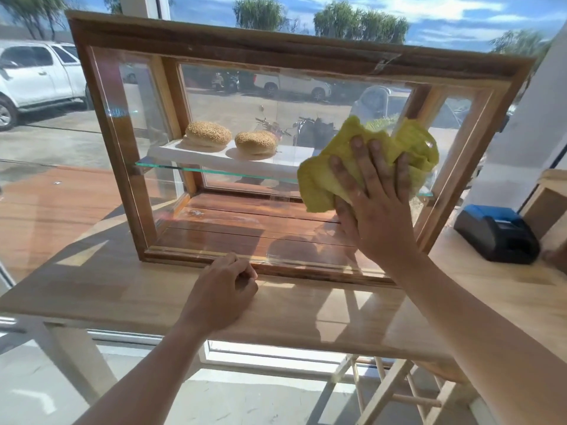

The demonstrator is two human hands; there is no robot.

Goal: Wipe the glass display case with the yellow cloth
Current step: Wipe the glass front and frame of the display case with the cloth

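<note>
Right hand (pixel 377 210) flat on yellow cloth (pixel 365 167)

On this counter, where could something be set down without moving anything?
The wooden counter is bare left of the display case, and along the front edge between the left hand and right forearm. The right end is crowded by the black printer.

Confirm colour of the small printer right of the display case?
Black body, blue top: small printer, head view.
</note>
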